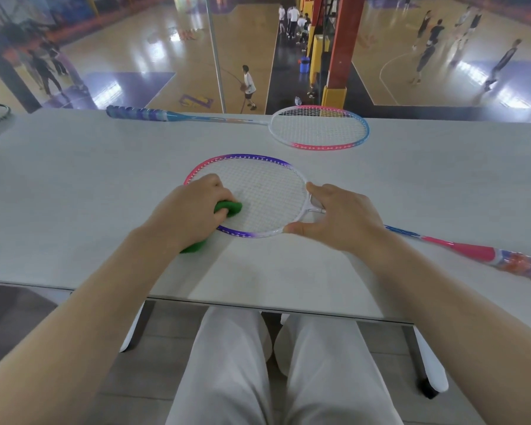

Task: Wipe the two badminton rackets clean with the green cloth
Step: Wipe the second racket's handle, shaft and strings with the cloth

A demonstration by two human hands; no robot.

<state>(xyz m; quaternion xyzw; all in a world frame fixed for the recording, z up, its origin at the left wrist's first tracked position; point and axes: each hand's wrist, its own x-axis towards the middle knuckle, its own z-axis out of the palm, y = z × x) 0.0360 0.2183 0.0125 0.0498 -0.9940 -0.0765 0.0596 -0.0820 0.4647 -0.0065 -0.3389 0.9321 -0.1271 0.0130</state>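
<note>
Wiping near racket (258, 191), first of two.
Left hand (190, 207) clutching cloth (229, 208) on strings; right hand (341, 216) spread, steadying frame; far racket (319, 127) untouched on desk (74, 194).

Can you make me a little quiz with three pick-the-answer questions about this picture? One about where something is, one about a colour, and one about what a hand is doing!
1. Where is the far racket?
A. on the floor
B. at the table's back edge
C. on a chair

2. What colour is the cloth?
A. green
B. yellow
C. red

3. What does the left hand do?
A. waves in the air
B. rests in a lap
C. grips the cloth on the near racket

Answers: 1 B, it lies along the table's far side. 2 A, green shows under the fingers. 3 C, fingers curl round it on the strings while the right hand steadies the frame.
</note>
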